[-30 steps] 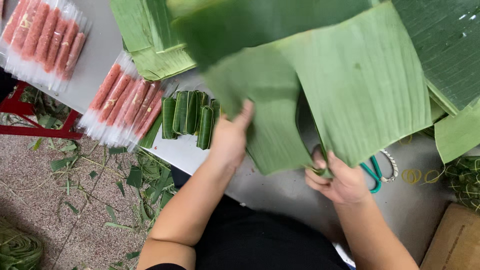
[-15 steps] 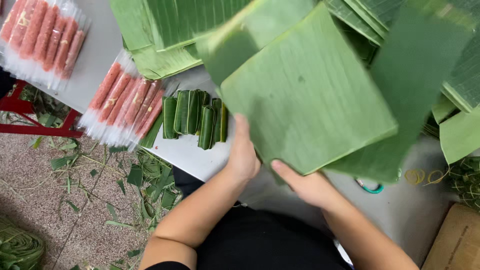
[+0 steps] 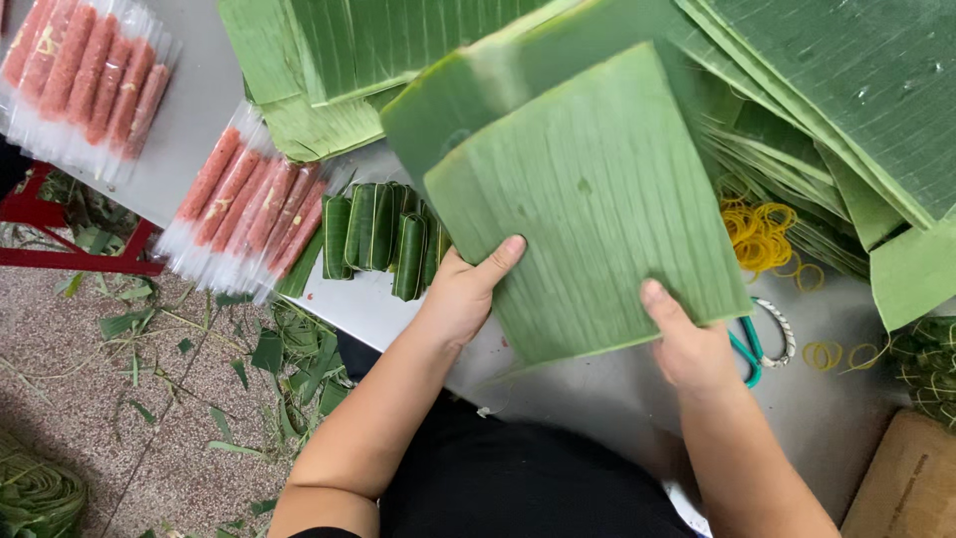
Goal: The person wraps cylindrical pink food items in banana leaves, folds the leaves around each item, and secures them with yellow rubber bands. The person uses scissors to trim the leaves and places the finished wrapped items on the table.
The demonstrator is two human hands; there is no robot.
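Both my hands hold a large cut piece of green banana leaf [image 3: 588, 199] above the steel table [image 3: 597, 399]. My left hand [image 3: 463, 289] grips its lower left edge, thumb on top. My right hand [image 3: 687, 344] grips its lower right corner, thumb on the leaf. The leaf's pale ribbed side faces me, and a second darker leaf layer shows behind its upper left edge. Left of my left hand lie several small leaf-wrapped rolls [image 3: 383, 234].
Two clear packs of pink meat sticks [image 3: 249, 209] [image 3: 85, 80] lie at the left. Leaf stacks [image 3: 856, 90] [image 3: 329, 60] fill the back. Yellow rubber bands [image 3: 762, 234] and teal-handled scissors [image 3: 762, 344] sit at right. Leaf scraps litter the floor [image 3: 129, 399]; a red stool [image 3: 60, 234] stands left.
The leaf has been turned and pulled flat toward me. My right hand moved from the scissors area up to the leaf's lower right corner; the left hand keeps hold of the left edge.
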